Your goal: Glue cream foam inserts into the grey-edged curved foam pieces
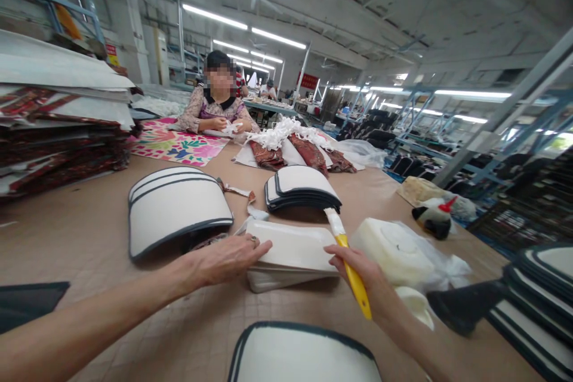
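Step I judge in hand: brushing the pale panels (295,245), stacked on the bench (179,334), long axis left to right. My right hand (367,274) grips the brush (355,280) at their right end, bristles far-left, handle slanting near-right. My left hand (228,259) touches their left end; whether its grip pinches, I can't tell. Next likely wants the top one steadied.

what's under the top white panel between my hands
Edges of more pale panels show beneath the top white panel, above the brown table; their middles are covered.
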`<state>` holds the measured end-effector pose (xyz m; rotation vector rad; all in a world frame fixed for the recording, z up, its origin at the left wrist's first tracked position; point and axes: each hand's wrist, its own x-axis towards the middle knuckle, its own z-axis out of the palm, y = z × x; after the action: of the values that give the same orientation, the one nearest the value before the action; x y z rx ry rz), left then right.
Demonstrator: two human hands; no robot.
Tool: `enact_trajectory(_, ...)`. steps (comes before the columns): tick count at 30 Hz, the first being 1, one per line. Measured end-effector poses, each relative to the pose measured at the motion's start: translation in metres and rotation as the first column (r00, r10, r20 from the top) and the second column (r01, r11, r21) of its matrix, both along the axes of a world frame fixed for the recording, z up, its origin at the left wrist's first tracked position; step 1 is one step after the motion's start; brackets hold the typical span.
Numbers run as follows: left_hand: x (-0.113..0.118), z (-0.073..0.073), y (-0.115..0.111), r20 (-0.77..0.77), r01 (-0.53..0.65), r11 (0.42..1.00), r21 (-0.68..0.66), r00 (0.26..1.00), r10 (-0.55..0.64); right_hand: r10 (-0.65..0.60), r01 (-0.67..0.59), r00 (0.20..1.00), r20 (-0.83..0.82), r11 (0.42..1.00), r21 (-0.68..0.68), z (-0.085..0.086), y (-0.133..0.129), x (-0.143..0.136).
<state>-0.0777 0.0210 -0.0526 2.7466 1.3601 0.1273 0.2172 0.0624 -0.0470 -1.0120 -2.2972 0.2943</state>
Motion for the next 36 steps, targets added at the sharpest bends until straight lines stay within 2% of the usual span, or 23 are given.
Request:
enact_trajectory(4,-0.009,-0.006,0.007,0.145,-0.03,1.0,0.008,0.989,0.029,-0.023,0.023,0.999,0.023,1.0,0.003,0.0,-0.002,0.007)
enact_trajectory(8,-0.019,-0.015,0.02,0.34,-0.079,0.997,0.013,0.938,0.07,-0.04,0.04,0.993,0.112,0.999,0.005,-0.002,0.005,0.013)
enact_trajectory(10,-0.022,-0.015,0.025,0.418,-0.106,0.994,0.019,0.904,0.088,-0.055,0.054,0.989,0.14,0.998,0.015,-0.003,0.011,0.013)
enact_trajectory(12,-0.026,-0.008,0.028,0.483,-0.133,0.991,0.032,0.87,0.101,-0.081,0.076,0.99,0.12,0.996,0.039,-0.004,0.018,0.013)
enact_trajectory(15,-0.03,0.016,0.026,0.555,-0.165,0.984,0.074,0.826,0.097,-0.156,0.154,0.988,0.013,0.984,0.095,0.0,0.027,0.013)
enact_trajectory(18,-0.031,0.054,0.016,0.675,-0.194,0.976,0.093,0.733,0.081,-0.244,0.253,0.966,-0.087,0.96,0.122,0.02,0.025,0.013)
enact_trajectory(20,-0.028,0.081,0.004,0.796,-0.223,0.973,0.059,0.599,0.089,-0.28,0.303,0.937,-0.212,0.949,0.085,0.041,0.014,0.015)
enact_trajectory(22,-0.022,0.103,-0.011,0.889,-0.254,0.967,0.002,0.443,0.114,-0.265,0.284,0.884,-0.386,0.959,-0.006,0.065,-0.005,0.019)
enact_trajectory(25,-0.008,0.12,-0.037,0.953,-0.271,0.959,-0.078,0.262,0.152,-0.248,0.189,0.77,-0.588,0.969,-0.16,0.094,-0.043,0.028)
enact_trajectory(28,0.01,0.112,-0.069,0.96,-0.216,0.953,-0.213,0.136,0.245,-0.32,0.126,0.705,-0.633,0.935,-0.332,0.105,-0.086,0.041)
enact_trajectory(32,0.033,0.076,-0.112,0.911,-0.051,0.91,-0.411,0.011,0.412,-0.484,0.147,0.665,-0.569,0.832,-0.535,0.096,-0.131,0.062)
enact_trajectory(34,0.042,0.054,-0.13,0.887,0.015,0.887,-0.462,-0.009,0.462,-0.568,0.191,0.656,-0.498,0.762,-0.618,0.086,-0.144,0.073)
enact_trajectory(36,0.047,0.035,-0.144,0.859,0.054,0.858,-0.511,0.012,0.511,-0.621,0.235,0.667,-0.412,0.7,-0.674,0.076,-0.152,0.083)
